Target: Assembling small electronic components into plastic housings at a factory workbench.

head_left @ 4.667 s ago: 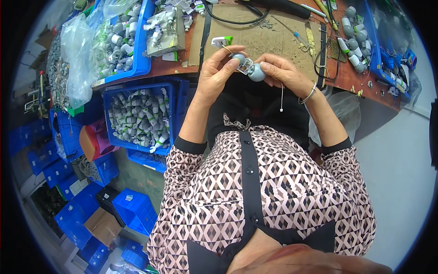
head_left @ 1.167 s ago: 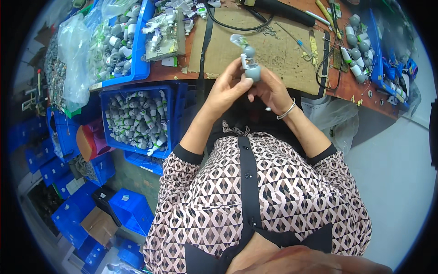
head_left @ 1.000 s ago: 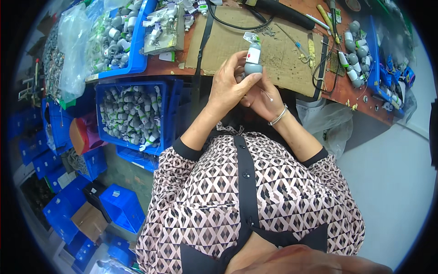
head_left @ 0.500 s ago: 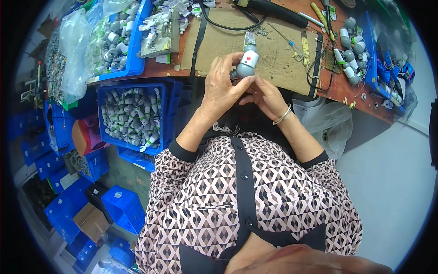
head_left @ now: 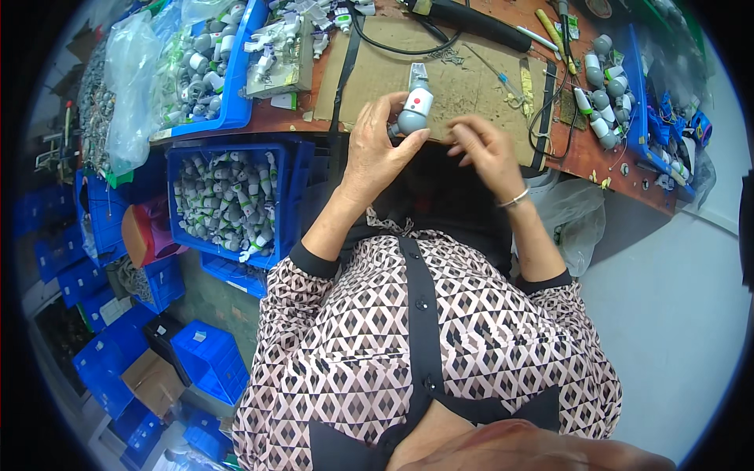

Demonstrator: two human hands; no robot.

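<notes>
My left hand (head_left: 375, 149) is closed round the lower part of a small grey-and-white plastic device (head_left: 415, 106), thumb in front and fingers behind. The device stands upright, with a red dot on its white middle, a rounded grey base and a clear squarish piece at its top. To the right of it, apart from the device, my right hand (head_left: 491, 157) hovers near the table's front edge, slightly blurred. Its fingers are loosely bent and apart, and nothing shows in them. A sheet of brown cardboard (head_left: 471, 118) lies on the table beyond both hands.
A blue crate (head_left: 294, 196) of similar grey-and-white parts sits below the table at left. Another blue bin (head_left: 245, 71) stands on the table at far left, beside a block (head_left: 294, 74) with white pieces. Right, several grey-and-white devices (head_left: 603, 98) lie by black cables (head_left: 542, 118).
My right hand has come away from the device and moved to the right. My left hand has shifted slightly left, still gripping the device.
</notes>
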